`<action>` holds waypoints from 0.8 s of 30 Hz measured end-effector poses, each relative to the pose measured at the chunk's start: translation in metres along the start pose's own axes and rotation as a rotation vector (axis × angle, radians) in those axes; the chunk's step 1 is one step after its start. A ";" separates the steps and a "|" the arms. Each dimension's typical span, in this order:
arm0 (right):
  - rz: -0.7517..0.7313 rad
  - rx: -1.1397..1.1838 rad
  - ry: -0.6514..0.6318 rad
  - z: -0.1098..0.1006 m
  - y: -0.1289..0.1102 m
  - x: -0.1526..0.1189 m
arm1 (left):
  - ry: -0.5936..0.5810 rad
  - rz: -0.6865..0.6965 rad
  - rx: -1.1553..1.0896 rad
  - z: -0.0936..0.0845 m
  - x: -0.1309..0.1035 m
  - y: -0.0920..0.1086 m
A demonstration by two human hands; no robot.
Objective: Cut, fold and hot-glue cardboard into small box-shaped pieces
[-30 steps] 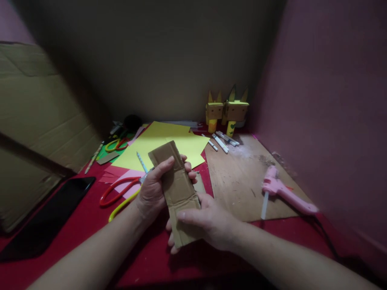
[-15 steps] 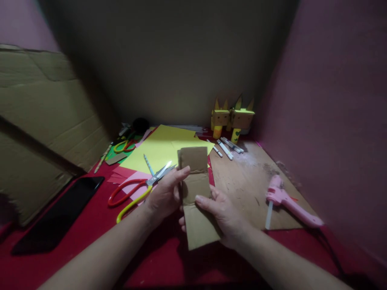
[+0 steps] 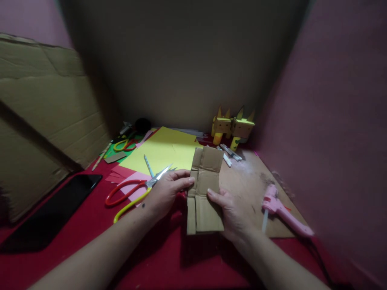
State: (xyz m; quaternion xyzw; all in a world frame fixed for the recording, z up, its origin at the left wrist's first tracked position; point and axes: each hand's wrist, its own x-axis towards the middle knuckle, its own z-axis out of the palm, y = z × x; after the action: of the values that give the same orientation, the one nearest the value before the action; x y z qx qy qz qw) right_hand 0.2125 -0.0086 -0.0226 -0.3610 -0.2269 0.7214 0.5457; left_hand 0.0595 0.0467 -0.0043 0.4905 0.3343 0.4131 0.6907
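Observation:
A creased piece of cardboard, scored into panels with narrow flaps along its left side, is held up in front of me. My left hand pinches the left flaps between thumb and fingers. On the opposite edge my right hand grips the piece, its thumb on the front face and its fingers hidden behind. Scissors with one red and one yellow handle lie beside my left hand, on pink and yellow paper. A patterned pencil rests close to their blades.
Yellow paper sheets spread behind the cardboard. Two yellow-and-cardboard horned figures stand at the back, near several markers. A pink glue gun lies on a brown board at right. At left are a black phone and large cardboard.
The cardboard has turned and shifted right and slightly upward, so its left-side flaps now show opened out. My left hand has moved from its upper part to the flaps.

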 end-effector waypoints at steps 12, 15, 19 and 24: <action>-0.075 0.026 -0.054 0.000 0.007 0.004 | -0.081 -0.048 0.047 0.000 0.001 -0.002; -0.099 0.024 -0.072 -0.001 0.009 0.005 | -0.106 -0.096 0.073 0.000 0.000 -0.003; -0.094 -0.011 -0.045 0.000 0.009 0.004 | -0.119 -0.111 0.165 -0.002 0.000 -0.004; -0.054 -0.104 -0.042 0.011 -0.009 0.000 | -0.124 -0.096 0.144 -0.003 0.000 -0.001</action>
State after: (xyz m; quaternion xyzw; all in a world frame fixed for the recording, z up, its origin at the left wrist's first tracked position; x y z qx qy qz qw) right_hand 0.2096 -0.0054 -0.0093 -0.3675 -0.2851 0.7010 0.5406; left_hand 0.0573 0.0476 -0.0060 0.5468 0.3426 0.3233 0.6922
